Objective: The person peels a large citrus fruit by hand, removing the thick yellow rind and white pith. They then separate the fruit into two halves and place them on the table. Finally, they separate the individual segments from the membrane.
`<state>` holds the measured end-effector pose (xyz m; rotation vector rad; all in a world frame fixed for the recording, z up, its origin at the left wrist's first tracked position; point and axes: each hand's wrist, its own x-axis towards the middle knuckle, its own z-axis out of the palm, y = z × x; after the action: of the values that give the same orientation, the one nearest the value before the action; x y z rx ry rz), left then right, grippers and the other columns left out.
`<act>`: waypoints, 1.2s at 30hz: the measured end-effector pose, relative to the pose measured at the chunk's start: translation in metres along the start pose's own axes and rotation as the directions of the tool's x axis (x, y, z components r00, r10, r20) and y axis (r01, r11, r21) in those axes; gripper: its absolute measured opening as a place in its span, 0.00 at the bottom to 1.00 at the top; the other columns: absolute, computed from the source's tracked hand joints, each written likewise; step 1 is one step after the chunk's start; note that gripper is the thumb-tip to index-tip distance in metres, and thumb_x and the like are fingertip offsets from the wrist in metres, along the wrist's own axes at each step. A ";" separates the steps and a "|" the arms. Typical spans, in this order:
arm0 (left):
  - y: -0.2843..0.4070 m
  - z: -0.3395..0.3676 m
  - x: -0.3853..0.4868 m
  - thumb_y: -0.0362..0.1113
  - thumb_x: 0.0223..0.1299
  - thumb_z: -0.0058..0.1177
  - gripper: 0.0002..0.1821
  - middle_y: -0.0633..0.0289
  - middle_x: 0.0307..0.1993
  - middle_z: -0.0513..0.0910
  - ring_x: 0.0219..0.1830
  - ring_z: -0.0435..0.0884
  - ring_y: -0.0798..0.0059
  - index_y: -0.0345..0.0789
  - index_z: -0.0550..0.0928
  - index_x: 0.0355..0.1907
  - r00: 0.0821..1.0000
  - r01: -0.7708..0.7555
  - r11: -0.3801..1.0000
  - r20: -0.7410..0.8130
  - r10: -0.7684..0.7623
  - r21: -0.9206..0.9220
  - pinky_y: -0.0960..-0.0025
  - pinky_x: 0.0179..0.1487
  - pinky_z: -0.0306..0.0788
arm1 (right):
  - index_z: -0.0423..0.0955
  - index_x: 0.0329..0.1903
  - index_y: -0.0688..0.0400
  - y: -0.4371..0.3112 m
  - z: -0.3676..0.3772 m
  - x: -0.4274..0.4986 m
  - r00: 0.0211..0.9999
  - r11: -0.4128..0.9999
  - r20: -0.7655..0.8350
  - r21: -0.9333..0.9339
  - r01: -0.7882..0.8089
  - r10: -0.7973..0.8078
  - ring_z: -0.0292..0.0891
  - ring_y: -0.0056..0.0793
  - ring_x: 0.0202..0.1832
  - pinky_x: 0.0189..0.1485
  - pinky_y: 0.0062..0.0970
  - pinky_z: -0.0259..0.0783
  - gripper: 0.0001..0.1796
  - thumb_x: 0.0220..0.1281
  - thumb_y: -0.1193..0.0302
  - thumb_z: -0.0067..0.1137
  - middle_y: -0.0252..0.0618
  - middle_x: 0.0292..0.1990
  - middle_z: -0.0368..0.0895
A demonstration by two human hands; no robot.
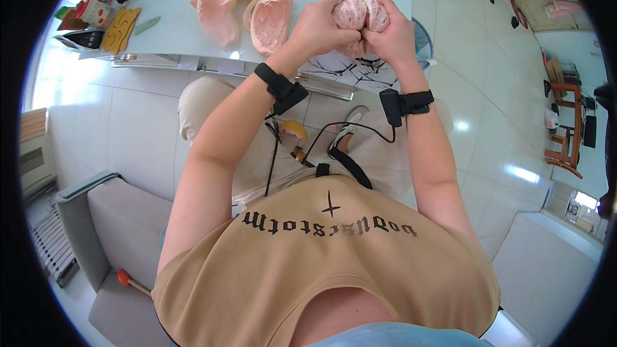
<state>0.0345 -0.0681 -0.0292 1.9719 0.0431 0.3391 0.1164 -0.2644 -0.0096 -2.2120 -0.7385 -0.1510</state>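
Note:
Between my two hands is a peeled pomelo (351, 12), pale pink with white pith, a dark gap running down between its segments. My left hand (319, 24) grips its left side, thumb pressed near the gap. On the right side my right hand (393, 33) holds it, that thumb also close to the gap. The fruit is over the near edge of the table. Thick pomelo peel (271, 21) with a pink inner side lies just left of my left hand, and more peel pieces (219, 19) lie further left. Each wrist wears a black strap with a cabled device.
The glass-like table (173, 33) carries jars (95, 12), packets, yellow wavy mats (120, 30) and a green utensil (147, 25) at left. A bin (422, 41) stands by its right edge. Another yellow peel piece (293, 131) is below, between my legs. A grey sofa (130, 231) is at lower left.

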 end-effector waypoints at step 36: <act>-0.023 -0.059 -0.009 0.31 0.63 0.66 0.37 0.54 0.67 0.87 0.68 0.86 0.66 0.29 0.78 0.76 0.988 0.128 0.585 0.157 0.000 -0.801 0.61 0.72 0.80 | 0.78 0.70 0.71 0.013 -0.082 -0.018 0.935 0.477 0.265 0.807 -0.349 0.236 0.90 0.42 0.59 0.65 0.40 0.85 0.31 0.63 0.80 0.64 0.51 0.61 0.91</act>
<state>0.0140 -0.0077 -0.0297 1.0496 -0.1191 0.1199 0.1191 -0.3385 0.0326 -1.3356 -0.3326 0.4528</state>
